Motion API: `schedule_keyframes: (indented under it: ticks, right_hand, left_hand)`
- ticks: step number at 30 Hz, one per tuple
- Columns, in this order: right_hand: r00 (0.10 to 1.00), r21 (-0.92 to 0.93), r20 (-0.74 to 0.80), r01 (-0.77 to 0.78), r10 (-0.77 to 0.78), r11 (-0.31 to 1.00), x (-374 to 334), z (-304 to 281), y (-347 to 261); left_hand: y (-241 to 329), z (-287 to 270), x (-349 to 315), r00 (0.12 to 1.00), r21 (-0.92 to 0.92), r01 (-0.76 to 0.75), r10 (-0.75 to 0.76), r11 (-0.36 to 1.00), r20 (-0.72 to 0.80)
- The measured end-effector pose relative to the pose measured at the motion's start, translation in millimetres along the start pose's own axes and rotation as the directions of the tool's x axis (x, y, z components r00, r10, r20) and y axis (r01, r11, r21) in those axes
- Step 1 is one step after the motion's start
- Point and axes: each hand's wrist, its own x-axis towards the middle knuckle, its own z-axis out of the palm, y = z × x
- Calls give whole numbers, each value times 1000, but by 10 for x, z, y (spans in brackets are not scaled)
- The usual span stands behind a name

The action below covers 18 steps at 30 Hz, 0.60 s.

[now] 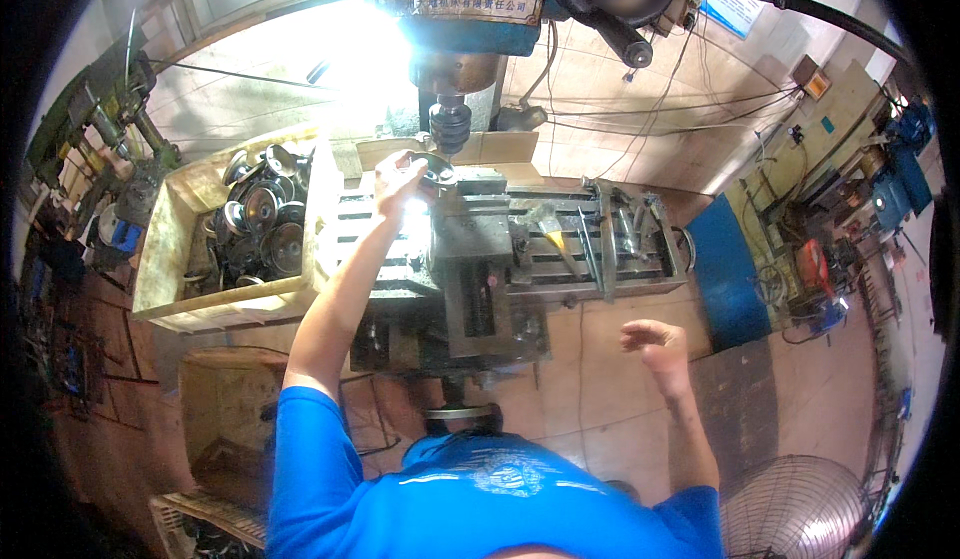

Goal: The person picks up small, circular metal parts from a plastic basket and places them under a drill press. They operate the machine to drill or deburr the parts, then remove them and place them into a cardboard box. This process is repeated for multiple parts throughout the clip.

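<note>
My left hand (397, 181) reaches forward to the machine's vise (474, 231), its fingers closed on the edge of a round, dark metal part (435, 169). That part sits at the top of the vise, just below the black tool holder (449, 124) of the milling machine's spindle. Whether it rests in the jaws or is held just over them I cannot tell. Off to the right, in front of the machine table (640, 277), my right hand (655, 345) hangs in the air. Its fingers are loosely bent, and nothing shows in them.
Left of the vise stands a cream bin (165, 277) with several round metal parts (262, 209). A yellow-handled brush (555, 234) and metal bars lie on the table's right side. A blue panel (732, 274) stands further right; a wire-caged fan (795, 507) is at the lower right.
</note>
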Motion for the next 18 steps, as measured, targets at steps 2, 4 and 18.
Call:
schedule_keyframes:
  ticks: [2, 4, 18]
  right_hand:
    - [1000, -24, 4, 8, -8, 1000, 6, -2, -31]
    - [1000, -67, 7, 29, -29, 997, 24, -4, -88]
    - [787, -551, 18, 522, -616, 651, 107, -334, -1720]
  left_hand:
    - [20, 28, -12, 1000, 52, 5, -5, 999, -5]
    - [50, 43, -37, 1000, 114, -2, 1, 993, 10]
    - [155, -137, -81, 952, 111, 35, -67, 993, 298]
